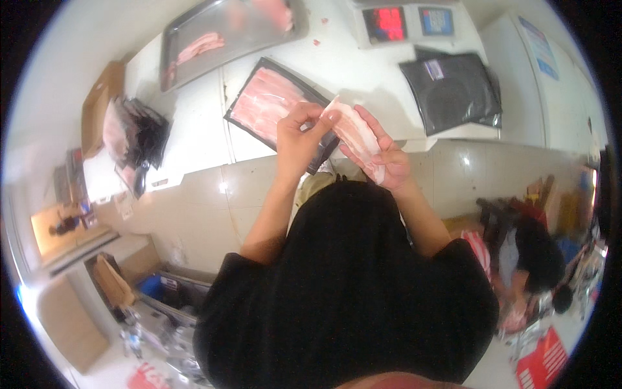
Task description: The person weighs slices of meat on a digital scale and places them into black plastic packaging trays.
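A slice of pale pink, fatty meat [355, 135] stretches between my two hands above the table's front edge. My left hand [302, 133] pinches its upper left end between thumb and fingers. Under and along the slice lies my right hand [382, 155], with the thumb over its lower end. Just beyond my left hand, a black-edged plastic pack [269, 97] rests on the white table, filled with rows of similar pink slices; my left hand covers part of it.
A metal tray [227, 58] with some meat stands at the back left. Dark empty-looking bags [453, 91] lie at right, below a scale with a lit display [385, 24]. Filled packs [133, 133] pile by a cardboard box [103, 107] at left. Another person [538, 259] is at lower right.
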`<state>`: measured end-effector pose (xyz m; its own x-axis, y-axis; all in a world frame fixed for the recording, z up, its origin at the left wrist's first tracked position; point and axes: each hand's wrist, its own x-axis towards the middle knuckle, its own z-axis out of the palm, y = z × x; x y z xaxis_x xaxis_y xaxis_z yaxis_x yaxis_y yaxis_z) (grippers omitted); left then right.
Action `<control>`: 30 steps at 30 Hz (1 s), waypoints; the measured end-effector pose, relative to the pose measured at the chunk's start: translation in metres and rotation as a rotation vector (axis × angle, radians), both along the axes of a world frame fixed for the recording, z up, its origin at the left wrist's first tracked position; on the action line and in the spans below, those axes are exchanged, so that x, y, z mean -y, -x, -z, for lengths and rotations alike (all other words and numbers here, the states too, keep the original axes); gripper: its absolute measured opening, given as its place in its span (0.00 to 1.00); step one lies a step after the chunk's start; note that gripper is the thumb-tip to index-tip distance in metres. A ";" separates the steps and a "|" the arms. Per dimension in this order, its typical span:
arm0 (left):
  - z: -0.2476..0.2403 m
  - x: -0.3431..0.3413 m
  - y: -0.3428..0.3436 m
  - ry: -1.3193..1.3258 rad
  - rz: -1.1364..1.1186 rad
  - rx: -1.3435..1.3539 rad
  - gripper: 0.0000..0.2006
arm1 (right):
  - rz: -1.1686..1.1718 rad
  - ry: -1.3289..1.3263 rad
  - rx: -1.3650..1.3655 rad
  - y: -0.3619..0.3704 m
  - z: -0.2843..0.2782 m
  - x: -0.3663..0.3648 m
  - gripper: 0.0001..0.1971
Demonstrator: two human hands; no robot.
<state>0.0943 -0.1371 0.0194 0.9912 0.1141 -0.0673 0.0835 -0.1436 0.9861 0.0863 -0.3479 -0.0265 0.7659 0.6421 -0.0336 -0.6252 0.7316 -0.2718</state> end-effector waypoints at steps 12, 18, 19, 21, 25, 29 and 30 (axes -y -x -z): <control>0.041 -0.030 0.030 -0.639 0.495 0.128 0.13 | 0.154 0.279 -0.143 0.093 0.056 0.015 0.57; 0.044 -0.030 0.018 -0.427 0.460 0.217 0.09 | 0.115 0.240 0.008 0.026 0.079 -0.068 0.50; 0.041 -0.030 0.018 -0.477 0.454 0.201 0.11 | 0.088 0.194 0.032 0.010 0.077 -0.081 0.49; 0.035 -0.031 0.020 -0.440 0.452 0.244 0.12 | 0.074 0.172 0.153 -0.010 0.070 -0.107 0.47; 0.031 -0.034 0.022 -0.434 0.479 0.259 0.15 | 0.000 0.280 0.154 -0.035 0.053 -0.131 0.44; 0.034 -0.041 0.024 -0.278 0.447 0.333 0.13 | -0.042 0.389 0.252 -0.062 0.059 -0.132 0.42; 0.035 -0.047 0.024 -0.267 0.478 0.315 0.11 | -0.090 0.336 0.308 -0.068 0.064 -0.133 0.42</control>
<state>0.0707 -0.0904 -0.0156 0.9045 -0.3734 0.2060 -0.3394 -0.3379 0.8778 0.1541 -0.2151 -0.0909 0.7145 0.6990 -0.0306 -0.5350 0.5177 -0.6676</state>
